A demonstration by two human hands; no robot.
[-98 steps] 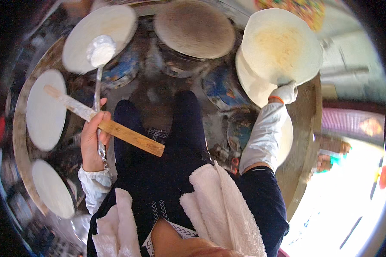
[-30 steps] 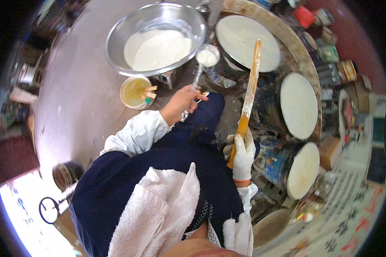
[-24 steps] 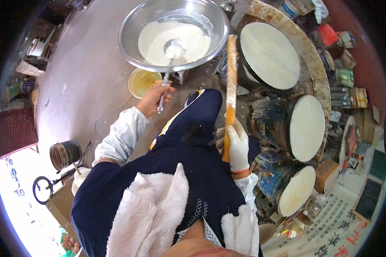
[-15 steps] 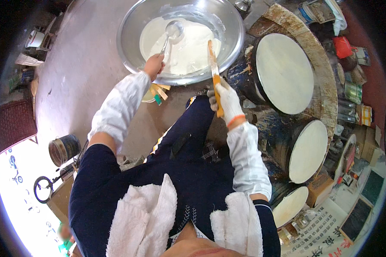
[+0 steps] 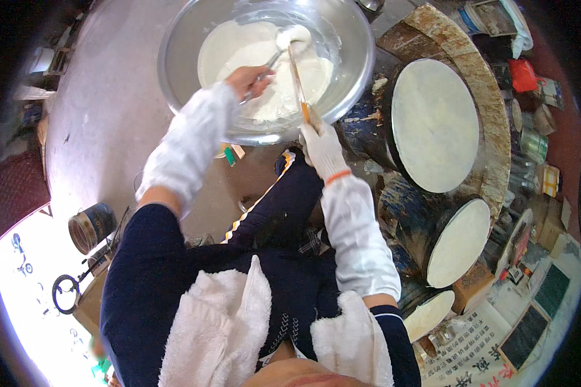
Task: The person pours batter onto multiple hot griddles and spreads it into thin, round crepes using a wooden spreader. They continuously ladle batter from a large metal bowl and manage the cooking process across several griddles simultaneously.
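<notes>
A large steel basin [image 5: 173,71] of white batter [image 5: 226,48] is in front of me. My left hand [image 5: 252,82], bare, grips the ladle's handle [image 5: 272,62]; its head [image 5: 294,37] is above the batter and holds white batter. My right hand [image 5: 319,142], in a white glove, is closed on a flat wooden stick [image 5: 297,84], whose far end meets or overlaps the ladle's head; I cannot tell if they touch. Below the basin, a small container with wooden pieces and a green item [image 5: 230,157] is mostly hidden.
Along my right stand several round griddles [image 5: 436,126] on dark drums, coated pale, inside a curved, stained ledge [image 5: 497,116]. Beyond lie cluttered containers, a red bag [image 5: 521,74] and boards. On the left are a bucket [image 5: 90,227], a black wheel [image 5: 65,293] and a bright doorway [image 5: 26,322].
I have turned from the griddles toward the basin. Both hands have moved forward over it, and the ladle's head and stick's tip, apart half a second ago, now meet in view.
</notes>
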